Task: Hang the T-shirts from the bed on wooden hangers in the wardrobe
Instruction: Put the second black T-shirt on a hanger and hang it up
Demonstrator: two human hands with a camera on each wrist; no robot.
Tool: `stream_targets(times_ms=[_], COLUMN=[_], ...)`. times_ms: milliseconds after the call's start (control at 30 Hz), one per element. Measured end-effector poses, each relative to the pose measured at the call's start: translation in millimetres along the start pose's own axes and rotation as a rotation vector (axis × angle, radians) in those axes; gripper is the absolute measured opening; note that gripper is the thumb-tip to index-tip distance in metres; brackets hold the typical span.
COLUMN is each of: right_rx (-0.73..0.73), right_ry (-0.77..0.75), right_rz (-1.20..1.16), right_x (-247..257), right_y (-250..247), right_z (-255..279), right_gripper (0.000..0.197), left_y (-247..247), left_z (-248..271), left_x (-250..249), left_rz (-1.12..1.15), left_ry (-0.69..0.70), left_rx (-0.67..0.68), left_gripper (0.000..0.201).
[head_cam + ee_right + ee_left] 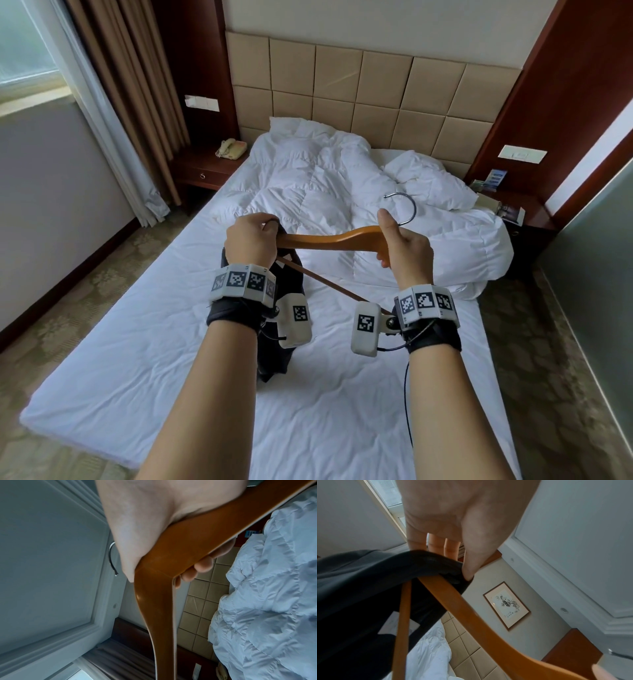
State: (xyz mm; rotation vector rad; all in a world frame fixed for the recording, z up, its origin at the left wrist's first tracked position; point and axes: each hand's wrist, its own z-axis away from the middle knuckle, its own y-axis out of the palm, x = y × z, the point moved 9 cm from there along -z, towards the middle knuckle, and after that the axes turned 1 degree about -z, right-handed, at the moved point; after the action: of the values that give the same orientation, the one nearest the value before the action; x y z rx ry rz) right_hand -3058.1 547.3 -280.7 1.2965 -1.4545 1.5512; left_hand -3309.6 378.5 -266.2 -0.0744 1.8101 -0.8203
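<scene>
A wooden hanger [337, 237] with a metal hook [406, 205] is held up over the bed. My right hand [400, 240] grips the hanger at its middle bend [159, 559], just below the hook. A black T-shirt [274, 329] hangs down from the hanger's left end. My left hand [255, 236] pinches the shirt's collar [436, 563] against that end of the hanger [462, 601], thumb on the dark fabric. The hanger's lower bar [325, 282] runs slantwise behind my wrists. Much of the shirt is hidden behind my left forearm.
The bed [137, 342] has a white sheet, with a crumpled white duvet [325, 178] and pillow [428, 181] near the padded headboard [342, 85]. A nightstand with a telephone [231, 149] stands at the left, another nightstand [513, 209] at the right. Curtains [130, 102] hang left.
</scene>
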Motion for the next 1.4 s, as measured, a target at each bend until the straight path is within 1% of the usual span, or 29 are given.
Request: stream_targets(times_ms=[67, 167, 300, 401, 467, 534, 634, 768, 834, 868, 935, 1001, 1035, 1135, 1168, 1235, 1268, 1302, 1402], right_rx=[0.054, 0.117, 0.252, 0.353, 0.414, 0.455, 0.452, 0.469, 0.442, 0.426, 0.392, 0.354, 0.34, 0.323, 0.324, 0.326, 0.326, 0.329, 0.339], right_ry=[-0.003, -0.012, -0.045, -0.051, -0.061, -0.072, -0.071, -0.035, -0.039, -0.036, -0.027, -0.031, -0.042, -0.069, -0.064, -0.06, -0.064, -0.069, -0.088], right_rz=[0.008, -0.006, -0.072, -0.118, -0.104, -0.059, -0.069, -0.139, -0.143, -0.14, -0.114, -0.063, -0.04, -0.019, -0.032, -0.07, -0.084, -0.092, -0.107], right_x=[-0.1, 1.6, 7.4, 6.3, 3.0, -0.4, -4.4, -7.5, -8.5, -10.1, -13.2, -16.5, -18.1, -19.7, -20.7, -21.5, -21.3, -21.4, -21.6], right_y=[8.2, 20.2, 40.0, 57.0, 67.8, 75.2, 80.7, 92.0, 94.5, 95.1, 93.7, 89.5, 87.5, 83.8, 83.7, 83.7, 83.3, 82.7, 79.9], right_z=[0.0, 0.3, 2.7, 1.8, 2.1, 2.7, 3.3, 9.4, 9.4, 8.6, 6.5, 3.5, 2.2, 0.0, -0.7, -1.9, -2.4, -2.7, -1.5], right_gripper=[0.086, 0.082, 0.071, 0.07, 0.056, 0.044, 0.038, 0.047, 0.048, 0.045, 0.029, 0.014, 0.013, 0.021, 0.022, 0.025, 0.027, 0.027, 0.029], left_y=[2.4, 10.0, 24.5, 37.2, 44.1, 48.4, 49.7, 49.8, 48.7, 49.4, 52.0, 55.6, 57.7, 66.7, 72.8, 84.5, 88.4, 90.0, 87.8], left_z=[1.2, 3.0, 7.4, 11.5, 12.4, 12.2, 9.6, 9.1, 11.7, 13.1, 16.3, 18.3, 19.5, 24.9, 26.9, 29.3, 28.9, 27.6, 22.3], left_x=[-3.8, -9.3, -17.4, -22.7, -26.9, -30.7, -34.7, -49.1, -59.9, -64.4, -69.2, -70.7, -71.7, -73.0, -71.0, -63.5, -59.0, -55.5, -49.1], left_rz=[0.014, 0.041, 0.034, 0.061, 0.056, 0.053, 0.111, 0.2, 0.217, 0.216, 0.212, 0.178, 0.138, 0.042, 0.014, -0.079, -0.123, -0.156, -0.146], left_ry=[0.015, 0.027, 0.096, 0.124, 0.159, 0.185, 0.187, 0.231, 0.285, 0.315, 0.344, 0.37, 0.389, 0.446, 0.45, 0.433, 0.417, 0.403, 0.364], left_rx=[0.004, 0.044, 0.127, 0.201, 0.236, 0.255, 0.26, 0.275, 0.281, 0.292, 0.334, 0.378, 0.4, 0.462, 0.492, 0.524, 0.515, 0.493, 0.437], left_gripper=[0.021, 0.021, 0.017, 0.02, 0.028, 0.026, 0.018, 0.018, 0.015, 0.013, 0.013, 0.023, 0.026, 0.021, 0.025, 0.045, 0.054, 0.058, 0.063])
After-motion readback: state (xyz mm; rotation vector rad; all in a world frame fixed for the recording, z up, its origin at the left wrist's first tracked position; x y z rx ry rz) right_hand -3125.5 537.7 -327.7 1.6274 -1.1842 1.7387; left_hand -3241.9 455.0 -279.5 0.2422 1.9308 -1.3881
